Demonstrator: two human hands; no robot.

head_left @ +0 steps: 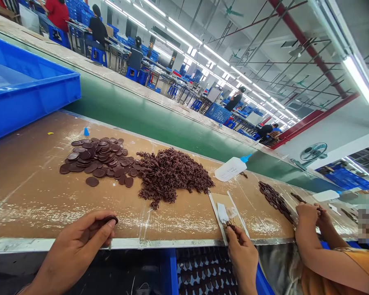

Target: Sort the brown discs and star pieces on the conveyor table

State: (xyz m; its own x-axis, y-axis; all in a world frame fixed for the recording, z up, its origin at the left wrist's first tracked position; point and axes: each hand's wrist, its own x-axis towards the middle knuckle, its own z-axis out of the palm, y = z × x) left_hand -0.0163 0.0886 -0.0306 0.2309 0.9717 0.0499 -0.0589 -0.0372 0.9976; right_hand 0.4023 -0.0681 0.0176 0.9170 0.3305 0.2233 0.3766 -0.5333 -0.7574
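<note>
A big blue bin (33,88) sits at the far left on the brown desk (33,192). Near the front edge of the desk, the left hand (76,246) has its fingers curled, and it pinches a flat brown disc (110,220) between the thumb and the fingertips. Behind it, farther back on the desk, lies a pile of brown discs (98,159) just like that one. Right beside that pile, touching it, is a heap of small brown tangled bits (172,176). A green belt (160,123) runs along behind the desk. More to the right, a white squeeze bottle (232,168) with a blue tip lies on its side. In front of it, the right hand (241,256) pinches one small tangled brown piece (230,225) over a little card (224,205) with a white blob of glue on it. Under the desk edge, a blue tray (261,282) holds more discs. At the far right, another person's two hands (313,215) are close together over the desk, next to another row of brown discs (275,200). I cannot tell what they hold.
</note>
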